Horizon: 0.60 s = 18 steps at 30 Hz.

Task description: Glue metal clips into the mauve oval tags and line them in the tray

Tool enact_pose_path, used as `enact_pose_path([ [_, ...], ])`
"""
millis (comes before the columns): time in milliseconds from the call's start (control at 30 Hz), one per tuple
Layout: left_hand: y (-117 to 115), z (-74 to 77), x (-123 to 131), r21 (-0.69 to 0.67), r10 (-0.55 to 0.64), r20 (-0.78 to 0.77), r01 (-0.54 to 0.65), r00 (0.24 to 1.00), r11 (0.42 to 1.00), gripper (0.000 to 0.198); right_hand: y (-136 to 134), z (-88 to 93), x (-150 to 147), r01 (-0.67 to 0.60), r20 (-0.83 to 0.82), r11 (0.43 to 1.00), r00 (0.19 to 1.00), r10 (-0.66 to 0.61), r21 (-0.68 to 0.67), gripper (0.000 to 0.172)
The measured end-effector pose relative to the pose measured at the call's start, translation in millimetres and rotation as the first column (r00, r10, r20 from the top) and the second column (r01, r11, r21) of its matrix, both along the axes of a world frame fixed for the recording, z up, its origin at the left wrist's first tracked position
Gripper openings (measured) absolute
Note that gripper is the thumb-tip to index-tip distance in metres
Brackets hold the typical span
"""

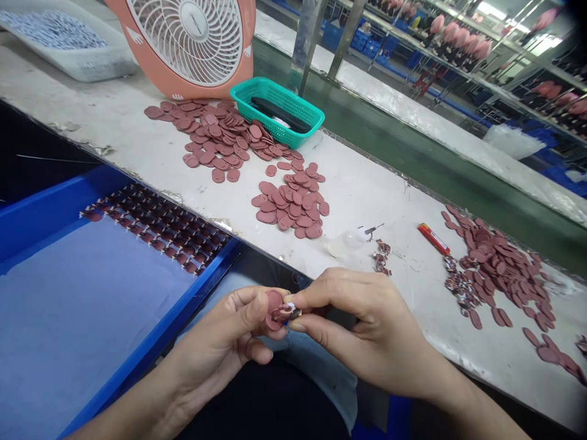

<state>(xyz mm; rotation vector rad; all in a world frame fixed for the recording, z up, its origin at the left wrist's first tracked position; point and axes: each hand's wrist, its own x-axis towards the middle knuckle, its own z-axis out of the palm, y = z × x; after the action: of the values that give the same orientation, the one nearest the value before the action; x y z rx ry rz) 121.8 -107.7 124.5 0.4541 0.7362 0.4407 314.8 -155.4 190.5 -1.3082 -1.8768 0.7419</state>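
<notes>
Over my lap, my left hand (229, 336) pinches a round maroon leather piece (274, 302) between thumb and fingers. My right hand (362, 318) meets it from the right, fingertips pinched on a small maroon and white part (287, 313) pressed against that piece. Both hands are closed and touch each other at the fingertips. On the white table just beyond them lie loose maroon oval pieces in a small heap (291, 205), with a larger heap (215, 134) further back.
A blue tray (41, 208) at my left holds rows of finished maroon pieces (160, 226). A green basket (277, 110) and an orange fan (192, 43) stand at the back. At right lie a red lighter (433, 238) and another maroon heap (499, 263).
</notes>
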Motion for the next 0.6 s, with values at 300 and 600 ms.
enact_pose_path([
  [300,-3,6.2,-1,0.019,0.023,-0.042,-0.022,0.999,1.0,0.036,-3,4.8,-3,-0.066,0.062,0.997,0.996,0.063,0.05,0.013],
  [600,-6,14.3,0,0.114,0.017,0.096,-0.028,0.995,0.993,0.028,-18,11.5,-11,-0.028,0.006,0.998,1.0,0.028,0.061,0.035],
])
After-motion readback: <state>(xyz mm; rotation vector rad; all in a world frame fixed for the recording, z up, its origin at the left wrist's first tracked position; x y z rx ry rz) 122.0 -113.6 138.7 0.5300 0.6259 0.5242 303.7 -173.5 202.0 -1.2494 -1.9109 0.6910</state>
